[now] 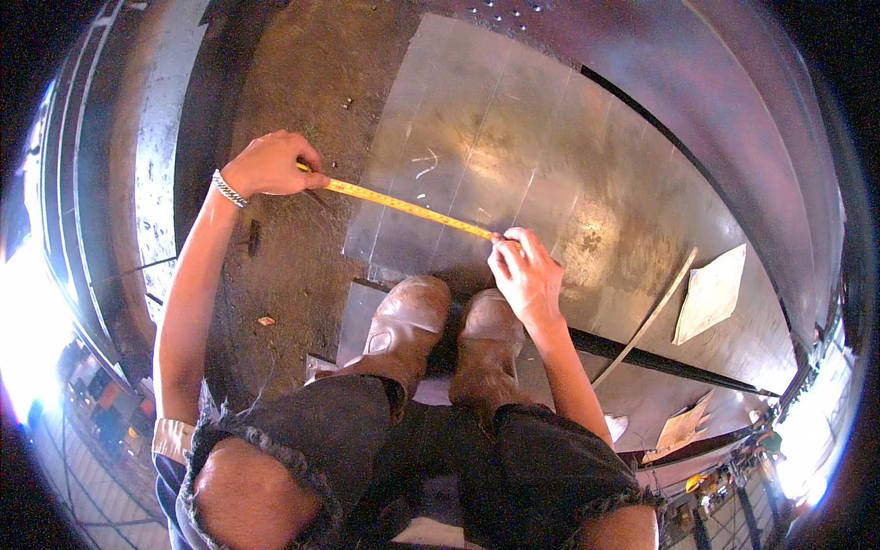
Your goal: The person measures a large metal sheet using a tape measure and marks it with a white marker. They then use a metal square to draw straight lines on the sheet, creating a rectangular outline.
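A yellow tape measure blade (408, 207) is stretched between my two hands, slanting down to the right above a grey metal sheet (431, 101). My left hand (275, 163), with a chain bracelet at the wrist, is closed on the blade's left end, out past the sheet's left edge over the brown ground. What else sits inside that hand is hidden by the fingers. The blade's right end is pinched in my right hand (528, 275), low over the sheet. Thin straight lines cross the sheet, and short pale chalk marks (425, 165) lie just above the blade.
My brown boots (410, 307) stand at the sheet's near edge. To the right lie a thin strip (646, 316), a pale paper sheet (711, 293) and a torn cardboard piece (678, 427). A large curved dark metal plate (733, 119) borders the far right; long metal beams (170, 137) run along the left.
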`<state>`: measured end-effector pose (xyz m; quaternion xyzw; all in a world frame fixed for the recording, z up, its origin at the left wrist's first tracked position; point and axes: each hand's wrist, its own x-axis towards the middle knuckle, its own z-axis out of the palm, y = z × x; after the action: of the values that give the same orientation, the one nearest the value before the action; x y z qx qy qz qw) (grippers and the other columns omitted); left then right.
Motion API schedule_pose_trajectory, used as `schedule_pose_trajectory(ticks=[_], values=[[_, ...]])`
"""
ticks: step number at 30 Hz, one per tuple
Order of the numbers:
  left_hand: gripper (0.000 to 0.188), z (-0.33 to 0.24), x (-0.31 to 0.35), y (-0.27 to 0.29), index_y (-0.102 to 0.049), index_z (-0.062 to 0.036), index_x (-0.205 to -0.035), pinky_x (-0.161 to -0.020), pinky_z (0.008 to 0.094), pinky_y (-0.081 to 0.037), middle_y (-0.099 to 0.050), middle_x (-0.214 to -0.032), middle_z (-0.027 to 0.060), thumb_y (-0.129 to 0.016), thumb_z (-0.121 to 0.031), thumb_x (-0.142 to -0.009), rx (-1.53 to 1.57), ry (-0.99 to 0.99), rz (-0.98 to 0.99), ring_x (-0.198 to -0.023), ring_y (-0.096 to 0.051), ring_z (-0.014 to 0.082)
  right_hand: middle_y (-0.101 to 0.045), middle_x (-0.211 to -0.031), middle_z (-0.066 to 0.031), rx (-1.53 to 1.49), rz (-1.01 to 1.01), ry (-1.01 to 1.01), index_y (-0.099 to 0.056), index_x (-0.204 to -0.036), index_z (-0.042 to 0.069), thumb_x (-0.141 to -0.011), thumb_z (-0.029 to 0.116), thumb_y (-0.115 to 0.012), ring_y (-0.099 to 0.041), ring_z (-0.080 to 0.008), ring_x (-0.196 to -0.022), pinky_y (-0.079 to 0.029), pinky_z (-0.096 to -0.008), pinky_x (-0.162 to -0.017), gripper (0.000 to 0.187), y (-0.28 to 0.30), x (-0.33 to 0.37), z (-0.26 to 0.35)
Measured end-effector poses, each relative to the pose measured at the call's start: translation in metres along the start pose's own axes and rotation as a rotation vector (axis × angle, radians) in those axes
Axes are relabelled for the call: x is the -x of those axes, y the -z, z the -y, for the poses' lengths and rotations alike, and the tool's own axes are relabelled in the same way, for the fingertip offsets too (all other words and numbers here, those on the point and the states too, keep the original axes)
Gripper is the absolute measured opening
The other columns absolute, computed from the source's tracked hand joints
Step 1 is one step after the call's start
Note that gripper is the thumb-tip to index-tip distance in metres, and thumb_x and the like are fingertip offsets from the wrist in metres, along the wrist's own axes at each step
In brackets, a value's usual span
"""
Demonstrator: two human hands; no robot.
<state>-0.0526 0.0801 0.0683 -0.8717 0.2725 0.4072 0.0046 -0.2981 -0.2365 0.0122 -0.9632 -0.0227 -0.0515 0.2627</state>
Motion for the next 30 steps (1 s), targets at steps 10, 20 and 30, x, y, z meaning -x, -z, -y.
schedule_pose_trajectory(ticks=[10, 20, 30], values=[[0.039, 0.048, -0.006, -0.014, -0.077, -0.0125, -0.09, -0.079, 0.0419, -0.053, -0.073, -0.088, 0.013, -0.073, -0.048, -0.075, 0.032, 0.036, -0.004, -0.086, -0.069, 0.034, -0.056, -0.097, -0.0016, 0.027, 0.079, 0.112, -0.064, -0.098, 0.01, -0.081, 0.017, -0.071, -0.064, -0.0175, -0.083, -0.057, -0.033, -0.059, 0.019, -0.027, -0.023, 0.015], [0.04, 0.053, -0.011, -0.019, -0.077, -0.0118, -0.093, -0.085, 0.0416, -0.052, -0.072, -0.094, 0.0159, -0.073, -0.047, -0.075, 0.006, 0.057, 0.021, -0.094, -0.067, 0.0335, -0.056, -0.096, -0.0021, 0.007, 0.083, 0.065, -0.064, -0.1, 0.013, -0.083, 0.017, -0.069, -0.064, -0.0184, -0.08, -0.056, -0.0338, -0.054, 0.018, -0.034, -0.019, 0.014], [0.039, 0.04, -0.008, -0.005, -0.077, -0.0119, -0.093, -0.083, 0.042, -0.052, -0.072, -0.089, 0.0153, -0.073, -0.046, -0.076, 0.007, 0.119, 0.093, -0.088, -0.068, 0.0344, -0.055, -0.095, -0.0023, -0.026, 0.092, 0.054, -0.064, -0.099, 0.012, -0.081, 0.017, -0.071, -0.064, -0.0188, -0.079, -0.056, -0.0335, -0.054, 0.02, -0.037, -0.019, 0.014]])
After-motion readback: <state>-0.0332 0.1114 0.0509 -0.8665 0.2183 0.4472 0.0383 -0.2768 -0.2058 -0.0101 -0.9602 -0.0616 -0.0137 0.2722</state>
